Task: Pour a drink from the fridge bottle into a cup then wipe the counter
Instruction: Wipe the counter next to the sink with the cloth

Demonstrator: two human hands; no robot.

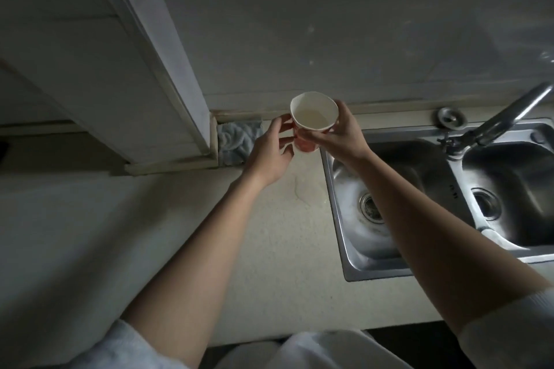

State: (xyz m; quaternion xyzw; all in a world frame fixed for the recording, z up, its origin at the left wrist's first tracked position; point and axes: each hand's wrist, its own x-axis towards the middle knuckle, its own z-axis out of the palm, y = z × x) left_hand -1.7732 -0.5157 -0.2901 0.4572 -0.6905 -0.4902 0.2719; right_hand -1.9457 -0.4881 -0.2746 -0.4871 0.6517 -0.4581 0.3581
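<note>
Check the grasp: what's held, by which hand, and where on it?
The paper cup, liquid inside: the right hand pinches its upper wall near the rim; the left hand has fingertips on the opposite side wall.

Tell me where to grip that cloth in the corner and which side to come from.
Pinch the cloth at its near right edge, coming from the front right. It lies flat, tucked against the cabinet on its left and the wall behind, so probably only those edges are open.
</note>
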